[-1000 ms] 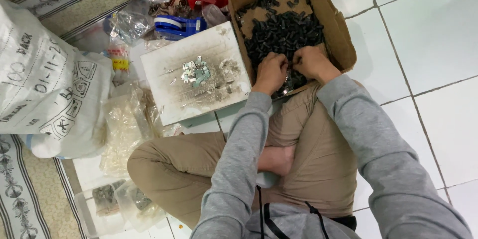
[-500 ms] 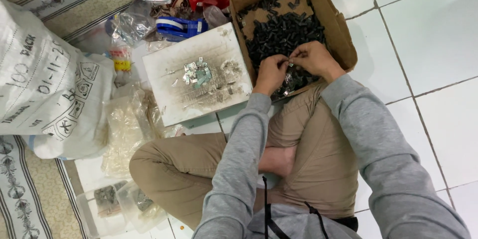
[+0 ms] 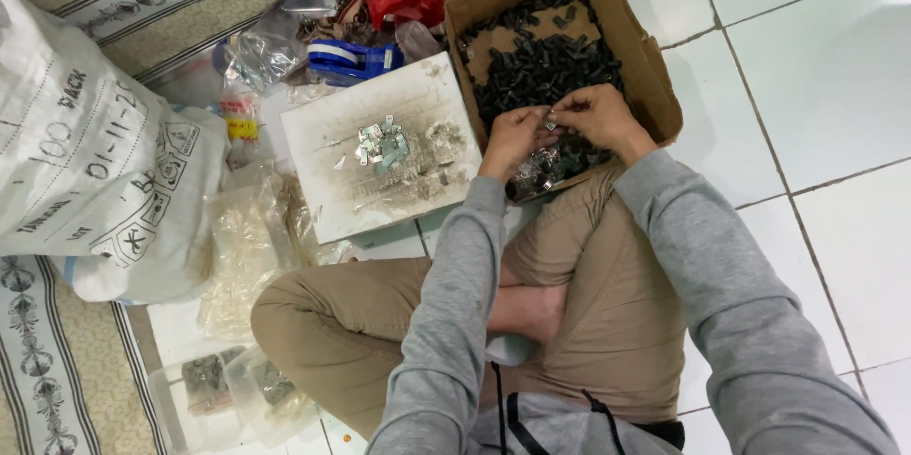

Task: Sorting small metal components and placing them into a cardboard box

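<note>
While person sits cross-legged on tiled floor, both hands meet over cardboard box [image 3: 655, 85] of small black parts [image 3: 546, 66]. Left hand [image 3: 512, 137] and right hand [image 3: 593, 118] pinch same tiny metal piece [image 3: 550, 119] between fingertips. White board [image 3: 323, 170] with metal clips [image 3: 380, 144] lies left of box; big white sack [image 3: 95, 170] beyond.

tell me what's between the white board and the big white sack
In the head view, clear plastic bags lie crumpled between the white board and the white sack, with a small colourful packet near the top of the gap.
</note>
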